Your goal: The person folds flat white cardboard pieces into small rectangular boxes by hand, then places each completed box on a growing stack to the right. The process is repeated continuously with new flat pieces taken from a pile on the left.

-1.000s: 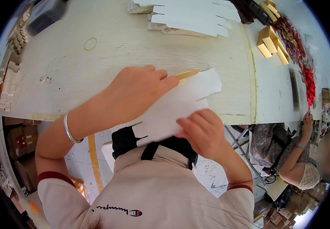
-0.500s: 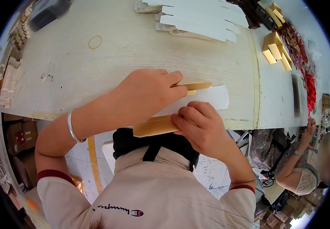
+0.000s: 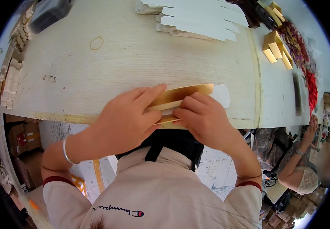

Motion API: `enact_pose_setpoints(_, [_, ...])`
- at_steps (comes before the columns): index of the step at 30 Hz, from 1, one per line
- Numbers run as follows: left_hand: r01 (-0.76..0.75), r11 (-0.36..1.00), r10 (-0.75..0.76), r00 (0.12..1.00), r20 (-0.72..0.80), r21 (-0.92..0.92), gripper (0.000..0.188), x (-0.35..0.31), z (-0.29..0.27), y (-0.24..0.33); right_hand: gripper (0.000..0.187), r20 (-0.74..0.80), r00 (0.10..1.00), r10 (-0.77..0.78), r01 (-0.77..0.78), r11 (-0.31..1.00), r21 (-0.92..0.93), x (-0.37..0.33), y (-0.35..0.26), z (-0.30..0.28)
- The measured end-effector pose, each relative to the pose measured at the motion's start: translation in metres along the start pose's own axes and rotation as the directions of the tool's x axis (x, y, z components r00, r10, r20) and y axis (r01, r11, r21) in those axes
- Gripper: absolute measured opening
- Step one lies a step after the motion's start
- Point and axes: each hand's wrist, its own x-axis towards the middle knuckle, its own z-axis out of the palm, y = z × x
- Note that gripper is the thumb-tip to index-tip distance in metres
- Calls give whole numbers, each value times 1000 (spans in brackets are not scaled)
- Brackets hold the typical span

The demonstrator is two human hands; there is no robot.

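Close to the table's near edge, a long cardboard box blank, gold on its inner face, is part folded between my hands. Its far wall stands tilted up, gold side showing. My left hand is closed around the left end, thumb and fingers on the gold walls. With my right hand I pinch the narrow near wall, the fingers bent over its edge. A white cardboard flap lies flat on the table just beyond my right hand. The fingertips and the middle of the blank are partly hidden.
A stack of flat white box blanks lies at the far side. A rubber band rests on the far left. Folded gold boxes stand at the right, near red material. Another person's hand is beyond the right edge.
My left hand has come nearer and lower, onto the blank's left end. The far gold wall now stands up more openly, and the near wall has shifted away from my body onto the table edge.
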Motion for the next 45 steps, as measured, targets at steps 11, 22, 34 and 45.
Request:
enact_pose_setpoints(11, [69, 998, -65, 971, -230, 11, 18, -11, 32, 7, 22, -162, 987, -22, 9, 997, -80, -20, -7, 19])
enact_pose_setpoints(22, [211, 977, -197, 945, -259, 27, 17, -4, 37, 8, 15, 79, 975, 209, -217, 971, 97, 4, 2, -13])
enact_pose_setpoints(34, [256, 951, -261, 965, -10, -171, 6, -8, 9, 0, 17, 0, 998, -61, 57, 936, -347, 8, 20, -16])
enact_pose_setpoints(45, [166, 899, -186, 982, -11, -405, 32, -11, 17, 12, 22, -45, 992, -119, 126, 968, 218, -15, 4, 10])
